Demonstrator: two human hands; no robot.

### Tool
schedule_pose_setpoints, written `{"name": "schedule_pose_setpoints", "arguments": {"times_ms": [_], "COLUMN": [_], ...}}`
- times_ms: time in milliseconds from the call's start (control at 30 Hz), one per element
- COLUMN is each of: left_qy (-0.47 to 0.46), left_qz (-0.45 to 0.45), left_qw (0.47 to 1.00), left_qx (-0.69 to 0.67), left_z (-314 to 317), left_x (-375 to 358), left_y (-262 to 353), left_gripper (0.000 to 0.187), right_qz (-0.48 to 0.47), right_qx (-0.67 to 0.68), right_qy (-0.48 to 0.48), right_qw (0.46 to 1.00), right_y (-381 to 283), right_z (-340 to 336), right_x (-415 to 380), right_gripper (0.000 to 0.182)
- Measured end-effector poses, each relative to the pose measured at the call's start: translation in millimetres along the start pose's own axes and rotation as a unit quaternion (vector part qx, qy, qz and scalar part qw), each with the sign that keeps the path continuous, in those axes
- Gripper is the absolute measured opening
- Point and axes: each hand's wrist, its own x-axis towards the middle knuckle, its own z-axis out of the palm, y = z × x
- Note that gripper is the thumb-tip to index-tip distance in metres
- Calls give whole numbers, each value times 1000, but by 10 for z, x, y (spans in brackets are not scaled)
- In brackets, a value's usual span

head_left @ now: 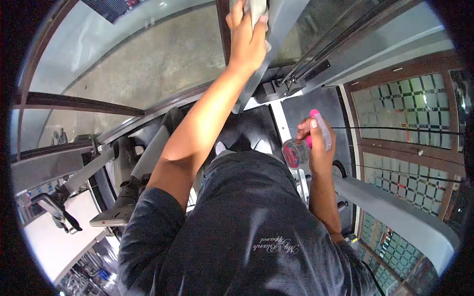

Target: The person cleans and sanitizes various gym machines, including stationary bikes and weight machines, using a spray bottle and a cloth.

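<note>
The left grip (247, 42) closes its fingers over a pale cloth (257, 10), seemingly against the grey post (285, 24) beside it; a loose hold could drop it. Below this grip, shirt lettering (276, 246) reads "My Blank Apparel". Rightward, the right grip (320, 142) wraps a clear spray bottle (302, 159), pink label (291, 155) illegible; an accidental squeeze might spray.

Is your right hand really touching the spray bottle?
Touching. The head view shows the right hand gripping the spray bottle near its top.

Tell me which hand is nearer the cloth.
Left. The left hand grips the cloth; the right hand is well apart from it, lower in the view, holding the bottle.
</note>
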Motion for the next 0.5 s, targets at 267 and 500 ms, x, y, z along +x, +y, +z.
{"name": "schedule_pose_setpoints", "arguments": {"times_ms": [267,500], "left_qy": [-47,29], "left_qz": [-138,-10], "left_qw": [988,999], "left_qx": [48,-20], "left_z": [191,84], "left_x": [-1391,-277], "left_y": [-772,-102], "left_gripper": [39,35], "right_qz": [44,16], "right_qx": [-33,-37], "right_qy": [9,2], "right_qw": [998,999], "right_y": [104,136], "right_z": [-78,-43], "right_x": [-22,50], "right_gripper": [42,37]}}
